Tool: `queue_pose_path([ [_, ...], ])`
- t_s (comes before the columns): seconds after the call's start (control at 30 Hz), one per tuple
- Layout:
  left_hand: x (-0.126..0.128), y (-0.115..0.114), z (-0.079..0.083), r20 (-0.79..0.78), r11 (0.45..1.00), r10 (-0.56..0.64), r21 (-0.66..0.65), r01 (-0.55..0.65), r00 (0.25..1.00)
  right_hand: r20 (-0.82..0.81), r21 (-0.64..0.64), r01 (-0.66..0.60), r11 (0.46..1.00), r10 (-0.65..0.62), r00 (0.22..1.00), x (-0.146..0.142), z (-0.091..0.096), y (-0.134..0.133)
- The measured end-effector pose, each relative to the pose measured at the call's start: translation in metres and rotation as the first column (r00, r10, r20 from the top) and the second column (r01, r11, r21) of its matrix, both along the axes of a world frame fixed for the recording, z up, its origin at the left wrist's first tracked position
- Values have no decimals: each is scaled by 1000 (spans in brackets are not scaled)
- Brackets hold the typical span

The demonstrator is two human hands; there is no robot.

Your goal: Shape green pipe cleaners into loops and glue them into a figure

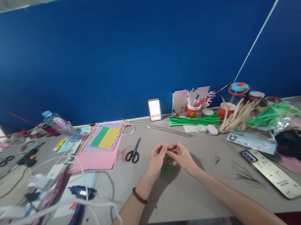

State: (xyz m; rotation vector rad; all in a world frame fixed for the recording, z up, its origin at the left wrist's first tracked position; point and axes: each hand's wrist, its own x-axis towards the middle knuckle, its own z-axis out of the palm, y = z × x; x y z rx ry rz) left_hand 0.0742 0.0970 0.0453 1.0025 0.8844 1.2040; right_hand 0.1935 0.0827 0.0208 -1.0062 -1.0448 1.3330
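Note:
Both my hands meet above the middle of the grey table (169, 206), fingertips nearly touching. A green pipe cleaner (166, 170) hangs in a bent loop from between them. My left hand (158, 160), with a dark bead bracelet (139, 196) at the wrist, is closed in a pinch on it. Facing it, my right hand (181, 157) also has its fingers curled together at the pipe cleaner's upper end. The exact fingertip contact is too small to make out. Black-handled scissors (134, 155) lie to the left of my hands.
Green pipe cleaners (194, 120) lie behind on the right, near a red cup of pens (193, 110). A phone (274, 174) rests at right. At left are pink paper (95, 161), a blue glue gun (79, 196) and a white cable (84, 178) crossing the table edge.

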Motion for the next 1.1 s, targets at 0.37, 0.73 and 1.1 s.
queue_pose_path([
  [0.37,-1,2,-4,-125,994,-110,6,111,986,171,259,22,966,-68,983,8,6,-2],
  [0.73,-7,6,0,-119,980,-198,-1,199,973,293,342,114,933,-222,930,12,4,-2],
  [1.1,-9,3,6,-93,957,-290,-30,289,952,373,447,216,868,-400,837,15,12,-3],
])
